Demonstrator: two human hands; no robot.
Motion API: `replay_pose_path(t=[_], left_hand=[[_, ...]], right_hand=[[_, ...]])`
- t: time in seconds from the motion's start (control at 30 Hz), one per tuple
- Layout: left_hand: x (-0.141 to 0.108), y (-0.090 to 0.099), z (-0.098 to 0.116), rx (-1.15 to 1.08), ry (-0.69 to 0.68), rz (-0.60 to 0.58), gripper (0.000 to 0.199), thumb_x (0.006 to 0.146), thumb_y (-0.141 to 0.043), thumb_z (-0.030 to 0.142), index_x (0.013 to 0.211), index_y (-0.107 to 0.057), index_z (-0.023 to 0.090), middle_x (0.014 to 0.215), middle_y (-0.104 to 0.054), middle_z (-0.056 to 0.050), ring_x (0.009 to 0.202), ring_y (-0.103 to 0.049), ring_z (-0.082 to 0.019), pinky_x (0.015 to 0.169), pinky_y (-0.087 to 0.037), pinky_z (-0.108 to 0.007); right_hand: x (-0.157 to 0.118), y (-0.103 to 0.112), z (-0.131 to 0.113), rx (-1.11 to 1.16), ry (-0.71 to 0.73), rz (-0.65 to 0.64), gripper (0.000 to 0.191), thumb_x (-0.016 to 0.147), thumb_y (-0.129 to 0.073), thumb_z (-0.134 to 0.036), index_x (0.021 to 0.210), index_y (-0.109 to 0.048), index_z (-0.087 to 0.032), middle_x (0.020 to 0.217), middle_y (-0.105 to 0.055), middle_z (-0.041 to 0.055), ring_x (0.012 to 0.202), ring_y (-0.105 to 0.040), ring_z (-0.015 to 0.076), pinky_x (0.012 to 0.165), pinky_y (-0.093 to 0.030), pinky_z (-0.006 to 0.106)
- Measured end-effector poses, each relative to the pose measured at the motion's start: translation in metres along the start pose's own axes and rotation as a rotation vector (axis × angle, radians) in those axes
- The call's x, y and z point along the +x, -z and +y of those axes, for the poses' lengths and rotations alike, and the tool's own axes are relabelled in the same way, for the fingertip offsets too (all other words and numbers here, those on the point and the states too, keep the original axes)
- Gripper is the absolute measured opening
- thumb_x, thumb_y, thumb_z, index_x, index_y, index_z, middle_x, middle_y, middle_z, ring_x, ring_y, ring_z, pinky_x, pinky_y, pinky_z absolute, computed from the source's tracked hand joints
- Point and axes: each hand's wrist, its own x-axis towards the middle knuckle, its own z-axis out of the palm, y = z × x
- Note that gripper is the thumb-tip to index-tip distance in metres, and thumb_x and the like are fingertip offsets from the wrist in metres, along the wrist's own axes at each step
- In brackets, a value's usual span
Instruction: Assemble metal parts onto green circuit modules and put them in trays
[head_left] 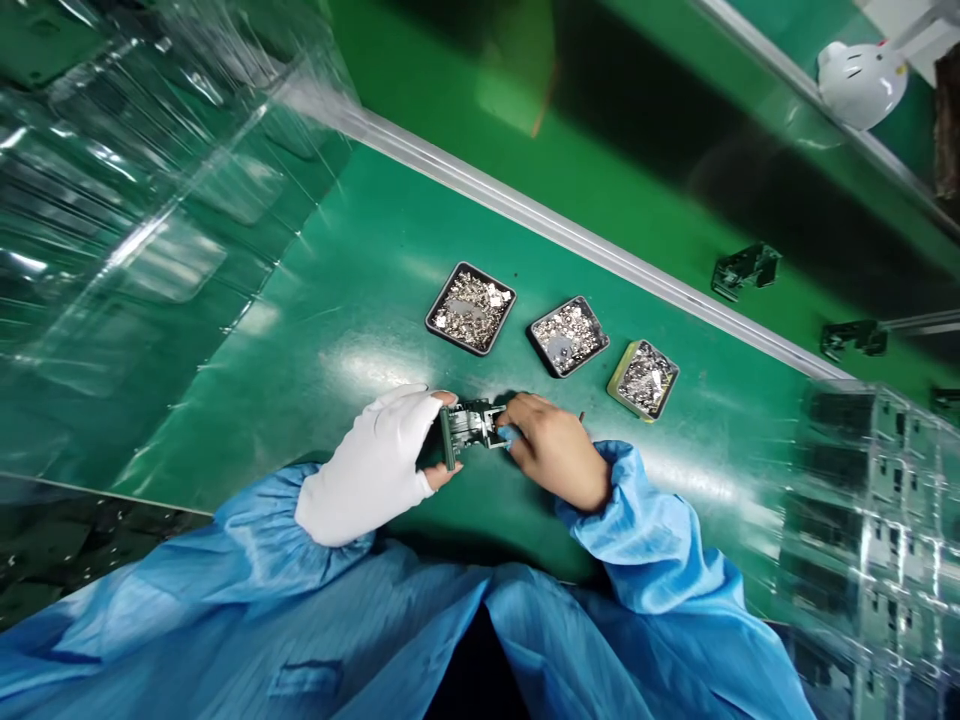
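Observation:
My left hand (375,460), in a white glove with bare fingertips, grips a small dark metal-and-plastic assembly (471,425) by its left end, thumb below and fingers above. The part is held over the green table, near its front edge. At the assembly's right end is my right hand (551,445), bare, its fingers curled closed. A bit of light blue (508,435) shows at those fingertips; whether it is a finger cover or a held piece, I cannot tell. What the right fingers pinch is hidden.
Beyond my hands stand a black tray (430,322), a second black tray (556,374) and a yellowish box (615,385), all holding small shiny metal parts. Clear plastic trays (150,230) are stacked at left, more trays (874,520) at right. A metal rail (525,212) crosses behind.

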Motion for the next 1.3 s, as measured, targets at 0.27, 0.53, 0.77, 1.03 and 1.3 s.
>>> replay_pose_path(t=[0.27,0.53,0.77,1.03,1.3], left_hand=[[-0.006,0.001,0.001,-0.190,-0.028,0.118,0.047,0.080,-0.059,0.034,0.120,-0.043,0.019,0.122,-0.058,-0.012,0.115,-0.056,-0.029,0.098,-0.047,-0.045],[-0.008,-0.010,-0.013,-0.092,-0.153,0.169,0.071,0.085,-0.049,0.045,0.145,-0.020,0.018,0.137,-0.046,-0.018,0.119,-0.052,-0.036,0.095,-0.047,-0.050],[-0.003,-0.013,-0.012,0.039,-0.273,0.187,0.052,0.084,-0.053,0.041,0.129,-0.041,0.017,0.121,-0.057,-0.016,0.109,-0.059,-0.032,0.090,-0.050,-0.045],[-0.004,-0.016,-0.012,0.055,-0.283,0.151,0.051,0.085,-0.051,0.042,0.128,-0.042,0.018,0.125,-0.056,-0.016,0.110,-0.059,-0.031,0.090,-0.051,-0.044],[-0.005,-0.007,-0.013,-0.027,-0.248,0.150,0.051,0.083,-0.053,0.043,0.128,-0.044,0.020,0.127,-0.056,-0.013,0.110,-0.059,-0.030,0.090,-0.052,-0.042]], right_hand=[[-0.001,0.004,0.002,0.270,0.068,0.388,0.018,0.092,-0.052,-0.033,0.091,-0.063,-0.019,0.100,-0.065,0.0073,0.095,-0.059,0.0187,0.088,-0.044,0.036],[-0.012,-0.014,-0.022,-0.160,0.384,0.392,0.010,0.091,-0.052,-0.030,0.090,-0.059,-0.022,0.100,-0.067,0.0027,0.102,-0.056,0.0178,0.114,-0.017,0.043],[-0.025,0.033,0.028,-0.270,0.040,0.431,0.018,0.094,-0.045,-0.024,0.101,-0.062,-0.021,0.104,-0.065,0.0050,0.100,-0.054,0.0182,0.100,-0.034,0.038],[-0.048,0.077,0.109,-0.437,-0.488,0.294,0.029,0.078,-0.051,-0.002,0.093,-0.069,-0.019,0.092,-0.064,0.0093,0.088,-0.054,0.0227,0.079,-0.039,0.034],[-0.052,0.089,0.100,-0.326,-0.476,0.342,0.019,0.083,-0.048,-0.006,0.088,-0.063,-0.016,0.086,-0.066,0.0055,0.078,-0.058,0.0171,0.072,-0.040,0.027]])
